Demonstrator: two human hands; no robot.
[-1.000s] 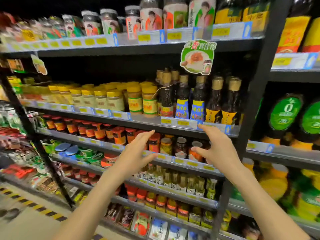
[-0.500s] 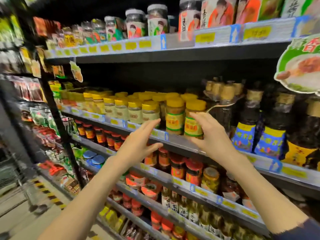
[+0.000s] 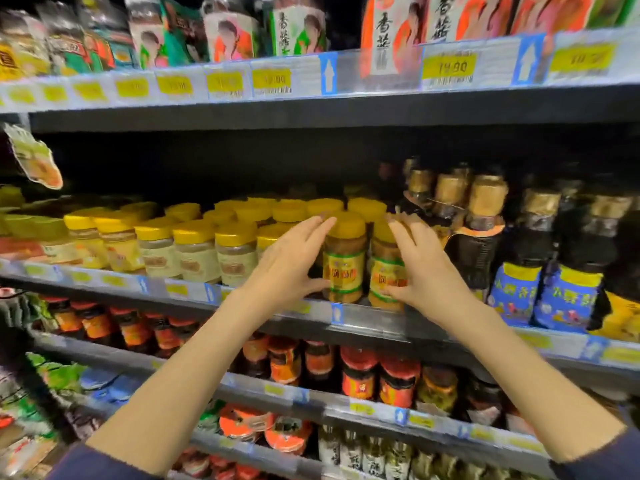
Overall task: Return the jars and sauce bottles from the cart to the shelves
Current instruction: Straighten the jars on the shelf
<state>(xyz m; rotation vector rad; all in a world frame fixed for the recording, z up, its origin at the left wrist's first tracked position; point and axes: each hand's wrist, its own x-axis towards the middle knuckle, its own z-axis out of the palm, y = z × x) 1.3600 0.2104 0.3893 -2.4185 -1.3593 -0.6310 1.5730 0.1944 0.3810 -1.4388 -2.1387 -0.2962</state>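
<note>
Two yellow-lidded jars stand side by side at the near edge of the middle shelf, at the right end of the jar row and just left of the dark sauce bottles. The left hand, fingers spread, lies against the left jar, and the right hand, also spread, lies against the right one, seemingly to square both labels to the front. Neither hand looks closed round a jar, though blur hides the fingertips; no cart is in view.
</note>
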